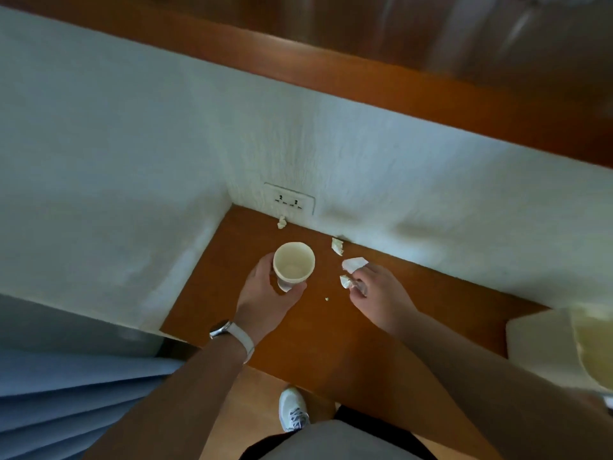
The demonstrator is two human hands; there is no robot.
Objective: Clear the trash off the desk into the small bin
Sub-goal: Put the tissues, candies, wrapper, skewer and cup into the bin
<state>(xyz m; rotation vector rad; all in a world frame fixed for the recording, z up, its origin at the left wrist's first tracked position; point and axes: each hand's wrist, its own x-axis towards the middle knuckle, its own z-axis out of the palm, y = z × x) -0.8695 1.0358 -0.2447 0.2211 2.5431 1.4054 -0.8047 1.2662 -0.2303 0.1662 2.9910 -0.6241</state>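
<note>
My left hand (pixel 265 293) is wrapped around a white paper cup (pixel 293 260), held upright just above the brown desk (pixel 331 343); the cup looks empty inside. My right hand (pixel 378 293) rests on the desk with its fingers closed on crumpled white paper scraps (pixel 351 273). Another crumpled scrap (pixel 337 246) lies by the wall behind them. A small paper ball (pixel 282 222) sits under the wall socket. A tiny crumb (pixel 326 299) lies between my hands. No bin is in view.
The desk fits into a corner of white walls, with a double socket (pixel 292 202) at the back. A white box-like object (pixel 544 343) stands at the desk's right end. Blue fabric (pixel 66 400) hangs left of the desk. My shoe (pixel 292 410) is on the floor below.
</note>
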